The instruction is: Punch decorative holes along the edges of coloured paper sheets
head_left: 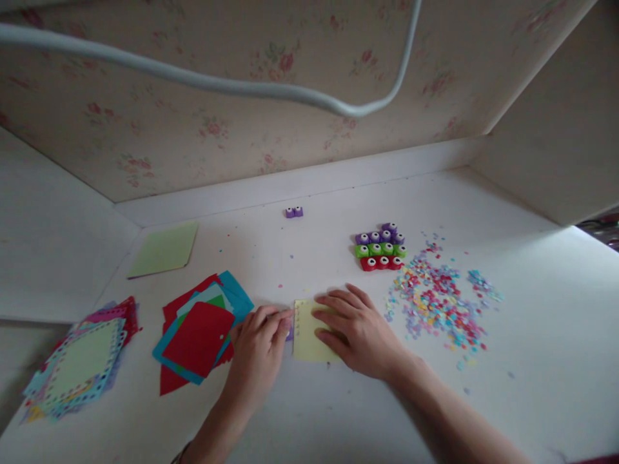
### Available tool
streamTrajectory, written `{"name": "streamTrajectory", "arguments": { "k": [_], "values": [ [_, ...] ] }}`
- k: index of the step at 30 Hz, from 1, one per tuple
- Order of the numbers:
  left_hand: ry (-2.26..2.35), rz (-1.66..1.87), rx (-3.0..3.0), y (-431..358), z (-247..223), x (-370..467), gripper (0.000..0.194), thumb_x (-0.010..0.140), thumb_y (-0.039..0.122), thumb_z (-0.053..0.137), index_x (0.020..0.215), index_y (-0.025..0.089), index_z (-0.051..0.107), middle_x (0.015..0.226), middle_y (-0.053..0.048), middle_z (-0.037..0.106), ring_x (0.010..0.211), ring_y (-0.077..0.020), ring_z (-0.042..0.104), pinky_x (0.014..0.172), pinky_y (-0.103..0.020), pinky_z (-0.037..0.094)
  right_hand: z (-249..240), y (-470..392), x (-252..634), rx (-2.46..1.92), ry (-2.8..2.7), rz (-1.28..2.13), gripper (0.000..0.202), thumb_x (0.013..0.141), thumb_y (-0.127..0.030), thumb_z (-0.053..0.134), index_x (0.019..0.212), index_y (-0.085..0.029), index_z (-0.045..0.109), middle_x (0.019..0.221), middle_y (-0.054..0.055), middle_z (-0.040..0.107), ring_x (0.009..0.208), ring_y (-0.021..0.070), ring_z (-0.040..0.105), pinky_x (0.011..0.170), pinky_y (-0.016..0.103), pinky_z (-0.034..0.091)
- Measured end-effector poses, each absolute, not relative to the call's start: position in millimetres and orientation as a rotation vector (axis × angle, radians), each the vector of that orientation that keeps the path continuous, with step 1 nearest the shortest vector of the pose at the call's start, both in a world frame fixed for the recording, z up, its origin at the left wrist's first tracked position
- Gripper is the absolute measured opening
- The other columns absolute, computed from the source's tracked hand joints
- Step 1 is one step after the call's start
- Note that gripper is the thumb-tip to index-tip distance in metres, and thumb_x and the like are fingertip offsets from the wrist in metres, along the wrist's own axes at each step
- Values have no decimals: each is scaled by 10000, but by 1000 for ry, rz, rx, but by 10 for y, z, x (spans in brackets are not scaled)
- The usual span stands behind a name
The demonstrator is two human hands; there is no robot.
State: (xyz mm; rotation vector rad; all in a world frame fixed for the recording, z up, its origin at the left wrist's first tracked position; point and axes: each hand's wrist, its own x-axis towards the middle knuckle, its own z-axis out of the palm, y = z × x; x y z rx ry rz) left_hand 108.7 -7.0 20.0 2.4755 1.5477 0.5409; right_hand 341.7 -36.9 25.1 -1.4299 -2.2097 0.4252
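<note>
A sheet of pale yellow paper (pixel 306 345) lies in front of me, with a row of small punched holes along its left edge. My right hand (pixel 360 328) rests flat over the paper's right part, fingers spread. At the left edge my left hand (pixel 261 338) is closed on a small purple craft punch (pixel 289 332), its fingers bent over the top. Most of that punch is hidden under the hand, and it meets the paper's edge.
Several purple, green and red craft punches (pixel 381 249) stand in rows beside scattered confetti (pixel 442 293). Two purple punches (pixel 294 212) sit near the wall. Coloured paper (pixel 198 338), punched sheets (pixel 84 354) and a pale green stack (pixel 164 250) lie left. A white cable (pixel 217 84) hangs above.
</note>
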Motion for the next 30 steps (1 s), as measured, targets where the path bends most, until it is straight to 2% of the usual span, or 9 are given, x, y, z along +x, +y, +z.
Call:
{"name": "streamTrajectory", "arguments": {
  "k": [4, 9, 12, 16, 19, 22, 26, 28, 30],
  "values": [
    [1491, 631, 2470, -94, 199, 829, 324, 1026, 363, 384, 1119, 270, 681, 1109, -44, 699, 1064, -234, 627, 881, -415, 450, 264, -371, 3427, -1419, -2206, 448, 261, 941, -372, 588, 1181, -298, 659, 1341, 15, 617, 1255, 247, 520, 1140, 518, 268],
    [1358, 528, 2570, -183, 196, 645, 331, 936, 450, 571, 1213, 281, 639, 1168, -60, 688, 1075, -259, 631, 905, -428, 497, 270, -373, 3454, -1382, -2206, 479, 259, 922, -349, 616, 1171, -294, 658, 1330, 26, 623, 1255, 271, 518, 1137, 549, 265],
    [1350, 629, 2552, -202, 177, 651, 287, 949, 417, 559, 1187, 284, 650, 1132, -53, 704, 1034, -250, 658, 897, -420, 531, 305, -379, 3425, -1325, -2149, 487, 289, 922, -335, 618, 1204, -277, 642, 1276, 54, 651, 1222, 276, 545, 1127, 563, 290],
    [1250, 813, 2424, -202, 203, 801, 422, 964, 422, 532, 1358, 273, 521, 1106, -58, 713, 1006, -217, 689, 854, -336, 584, 422, -401, 3252, -1194, -2015, 610, 388, 949, -301, 578, 1327, -216, 567, 1247, 101, 654, 1165, 239, 589, 1035, 441, 462],
    [1174, 823, 2333, -202, 239, 956, 493, 971, 434, 516, 1429, 278, 421, 1067, -51, 722, 953, -190, 709, 801, -290, 603, 503, -417, 3089, -1095, -2007, 745, 351, 985, -256, 517, 1328, -226, 581, 1239, 90, 665, 1126, 201, 626, 956, 343, 531],
    [1180, 872, 2244, -185, 253, 1058, 461, 969, 442, 517, 1394, 280, 436, 1092, -50, 717, 943, -181, 710, 789, -286, 607, 573, -410, 3038, -1096, -1967, 776, 282, 994, -236, 509, 1227, -258, 667, 1152, 57, 712, 1073, 185, 658, 947, 321, 537],
    [1261, 915, 2135, -138, 256, 1052, 358, 955, 439, 542, 1263, 257, 525, 1101, -59, 698, 865, -173, 698, 649, -254, 604, 696, -228, 3333, -1271, -1796, 719, 177, 943, -311, 609, 1043, -281, 752, 1008, 16, 756, 928, 172, 703, 849, 295, 565],
    [1252, 903, 2155, -114, 253, 1006, 291, 965, 413, 530, 1205, 250, 557, 1067, -55, 694, 847, -173, 687, 667, -271, 600, 747, -11, 3645, -1504, -1676, 562, 186, 917, -386, 629, 990, -288, 769, 1006, 15, 763, 924, 189, 707, 831, 310, 560],
    [1212, 906, 2220, -96, 242, 956, 251, 976, 384, 514, 1177, 246, 575, 1037, -49, 694, 856, -179, 681, 756, -315, 595, 770, 267, 4007, -1782, -1520, 332, 254, 905, -445, 614, 1014, -277, 770, 1012, 27, 766, 941, 206, 708, 847, 319, 542]
  ]
}}
